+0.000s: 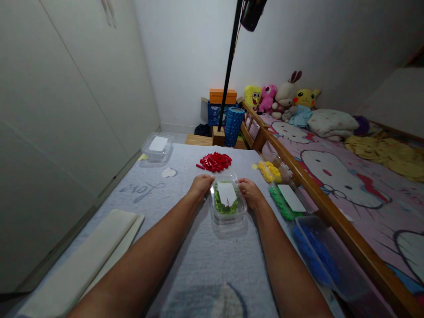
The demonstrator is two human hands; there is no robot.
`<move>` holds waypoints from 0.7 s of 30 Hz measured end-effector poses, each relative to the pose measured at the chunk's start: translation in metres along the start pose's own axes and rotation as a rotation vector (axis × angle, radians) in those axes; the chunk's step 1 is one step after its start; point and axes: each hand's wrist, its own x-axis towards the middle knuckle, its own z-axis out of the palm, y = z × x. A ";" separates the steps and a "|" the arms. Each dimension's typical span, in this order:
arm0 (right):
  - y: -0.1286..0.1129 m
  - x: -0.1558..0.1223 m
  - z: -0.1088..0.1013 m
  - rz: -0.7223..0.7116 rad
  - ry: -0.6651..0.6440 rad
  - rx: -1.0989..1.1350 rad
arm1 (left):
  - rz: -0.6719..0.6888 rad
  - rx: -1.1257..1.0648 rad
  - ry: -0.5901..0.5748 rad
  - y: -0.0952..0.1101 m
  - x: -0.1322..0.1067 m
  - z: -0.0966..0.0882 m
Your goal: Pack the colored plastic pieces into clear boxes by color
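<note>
Holding a clear box (228, 199) from both sides, the left hand (200, 185) and right hand (251, 193) meet near the middle of the worktop (205, 265), which is covered by a grey cloth. The left grip is closed on the box's left wall near its far corner. The right grip is clamped on the right wall. The box rests on the cloth between them, filled with small green pieces, with a white slip (227, 193) lying over them.

Just beyond the box, toward the far edge, lies a loose red pile (215, 161). Along the right edge stands a row of tubs. A yellow tub (270, 170) is farthest, a green tub (288, 198) with a white card on it sits just beside the right hand, and a blue tub (318, 251) is nearest the person. At the far left corner sits an empty tub (157, 148) with a white slip of its own, and a white scrap (168, 172) lies on the cloth near it. A folded cloth (89, 256) lies along the left edge, well apart from the hands.

Against the right edge runs a bed (347, 176) with a wooden rail and a pink cartoon sheet, and plush toys (281, 95) are lined up at its far end. Past the far edge a black pole (228, 70) rises from a wooden block, with a blue roller (233, 126) beside it.
</note>
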 end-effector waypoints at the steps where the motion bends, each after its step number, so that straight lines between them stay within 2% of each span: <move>1: -0.001 0.005 0.001 -0.004 0.005 -0.003 | 0.008 0.004 0.010 0.000 0.000 0.000; 5: -0.005 0.017 0.010 -0.029 0.029 -0.004 | 0.018 0.007 0.029 -0.002 -0.001 0.000; 9: -0.009 0.017 0.016 -0.022 0.048 -0.004 | 0.005 -0.006 0.010 -0.003 0.000 0.000; 15: -0.011 0.018 0.018 -0.029 0.064 -0.033 | -0.019 -0.016 -0.036 -0.003 0.002 -0.001; 21: -0.010 0.023 0.018 -0.041 0.088 -0.063 | -0.029 -0.016 -0.027 -0.004 0.004 0.001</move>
